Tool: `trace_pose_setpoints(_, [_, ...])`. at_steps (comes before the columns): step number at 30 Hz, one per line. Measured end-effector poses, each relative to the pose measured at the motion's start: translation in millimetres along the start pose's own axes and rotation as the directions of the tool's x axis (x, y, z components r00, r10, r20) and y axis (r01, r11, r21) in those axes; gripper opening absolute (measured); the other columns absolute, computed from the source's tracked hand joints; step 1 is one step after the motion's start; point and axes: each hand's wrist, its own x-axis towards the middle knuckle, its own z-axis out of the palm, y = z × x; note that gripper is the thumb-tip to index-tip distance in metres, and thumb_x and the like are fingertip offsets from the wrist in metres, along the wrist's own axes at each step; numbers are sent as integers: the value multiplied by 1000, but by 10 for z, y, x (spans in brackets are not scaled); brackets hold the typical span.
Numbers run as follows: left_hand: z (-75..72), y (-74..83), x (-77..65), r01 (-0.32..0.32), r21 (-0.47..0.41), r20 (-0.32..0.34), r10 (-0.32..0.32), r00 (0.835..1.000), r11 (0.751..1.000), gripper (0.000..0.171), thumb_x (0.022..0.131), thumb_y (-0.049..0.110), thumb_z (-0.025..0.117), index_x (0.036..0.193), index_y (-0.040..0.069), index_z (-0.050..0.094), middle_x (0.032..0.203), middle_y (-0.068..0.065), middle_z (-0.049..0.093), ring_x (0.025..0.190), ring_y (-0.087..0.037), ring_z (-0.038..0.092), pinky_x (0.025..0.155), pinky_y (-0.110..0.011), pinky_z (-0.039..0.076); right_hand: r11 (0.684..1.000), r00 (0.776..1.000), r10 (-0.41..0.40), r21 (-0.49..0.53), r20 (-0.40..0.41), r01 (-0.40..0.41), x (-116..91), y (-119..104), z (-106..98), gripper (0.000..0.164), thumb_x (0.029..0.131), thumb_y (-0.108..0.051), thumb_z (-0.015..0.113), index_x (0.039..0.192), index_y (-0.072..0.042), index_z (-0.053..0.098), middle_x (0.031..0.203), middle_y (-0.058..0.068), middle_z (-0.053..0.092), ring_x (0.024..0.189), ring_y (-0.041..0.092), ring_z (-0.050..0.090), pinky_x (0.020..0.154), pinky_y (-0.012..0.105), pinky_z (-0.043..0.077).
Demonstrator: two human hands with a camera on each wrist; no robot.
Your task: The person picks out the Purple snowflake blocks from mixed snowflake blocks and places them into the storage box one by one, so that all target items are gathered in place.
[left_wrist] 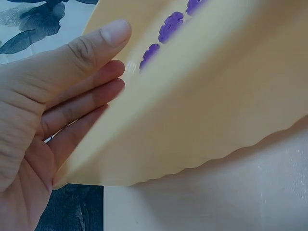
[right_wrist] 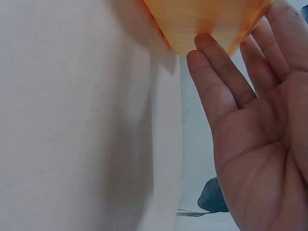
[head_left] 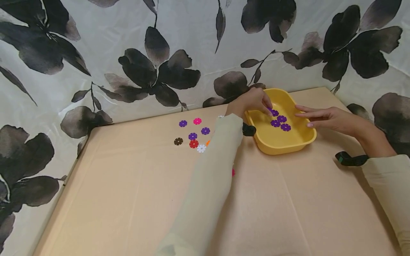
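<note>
A yellow tub (head_left: pixel 282 148) stands near the table's back edge, with several purple flower-shaped pieces (head_left: pixel 285 127) lying on its floor. My left hand (head_left: pixel 251 101) reaches over the tub's left rim, its fingertips down inside, close beside the purple pieces. In the left wrist view, that hand (left_wrist: pixel 57 91) has its thumb and fingers loosely extended, apart from the pieces (left_wrist: pixel 171 27), and nothing shows between them. From the right, my right hand (head_left: pixel 339 121) lays straight fingers at the tub's rim. The right wrist view shows its fingertips right at the tub's wall (right_wrist: pixel 207 19).
Left of the tub, loose flower pieces lie scattered on the table (head_left: pixel 112 199): purple (head_left: pixel 183 123), pink (head_left: pixel 197 121), brown (head_left: pixel 178 141), red (head_left: pixel 193 143) and white (head_left: pixel 201 148). My left sleeve (head_left: pixel 208 185) covers others partly. A floral cloth (head_left: pixel 205 60) hangs behind.
</note>
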Motion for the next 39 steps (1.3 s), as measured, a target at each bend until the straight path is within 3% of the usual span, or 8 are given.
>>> trace_pose_setpoints(4, [11,3,-4,-7,19,4,7,1000,1000,38,83,33,82,116,14,79,106,3,76,100,-9,63,87,-9,49,1000,1000,-7,-21,3,7,3,13,3,46,101,-17,65,146,-12,56,164,-15,31,150,1,24,100,7,35])
trace_pose_setpoints(11, [28,36,18,50,29,6,-50,999,998,47,83,32,82,125,15,74,115,3,74,106,-9,63,93,-11,49,1000,1000,5,1,8,-5,-9,17,-1,47,101,-18,64,147,-12,55,164,-16,29,151,1,21,117,56,30])
trace_pose_setpoints(16, [22,35,-16,67,-24,0,-67,998,997,53,84,31,81,134,15,69,128,3,70,117,-10,62,98,-14,49,1000,1000,14,-20,7,-13,-19,14,0,47,101,-19,65,147,-12,55,164,-16,29,150,0,22,117,37,34])
trace_pose_setpoints(21, [-66,-57,-119,-45,91,-21,47,999,995,53,91,35,76,139,16,65,137,3,65,128,-10,57,106,-16,44,1000,1000,1,-11,8,-1,-8,15,2,47,101,-18,65,146,-11,55,164,-15,30,150,0,21,116,33,36])
trace_pose_setpoints(26, [-194,-142,-360,-143,209,-75,162,984,967,43,100,30,68,138,13,64,138,1,64,131,-11,55,108,-16,41,999,1000,15,-29,8,-15,-2,15,-27,46,101,-20,65,146,-13,56,163,-18,30,150,-2,21,113,30,36])
trace_pose_setpoints(32, [-286,-242,-834,-159,199,-248,207,946,967,31,103,17,62,132,8,68,130,-4,69,121,-15,62,103,-19,47,1000,1000,15,12,9,-15,-11,21,-26,47,101,-18,65,146,-11,56,163,-19,30,151,-1,18,112,71,27])
trace_pose_setpoints(37, [-332,-467,-1271,-159,135,-305,194,932,978,29,103,14,61,129,6,69,126,-8,70,117,-19,65,103,-28,51,1000,1000,4,19,5,-4,-9,17,-7,46,101,-18,65,145,-10,56,163,-18,31,152,2,18,112,70,27])
trace_pose_setpoints(39, [-352,-602,-1435,-134,112,-300,162,940,985,29,102,15,62,129,6,69,126,-9,70,117,-20,65,103,-31,52,1000,1000,4,6,2,-4,-4,9,-6,46,101,-19,65,145,-10,56,162,-19,32,151,1,20,117,55,32])
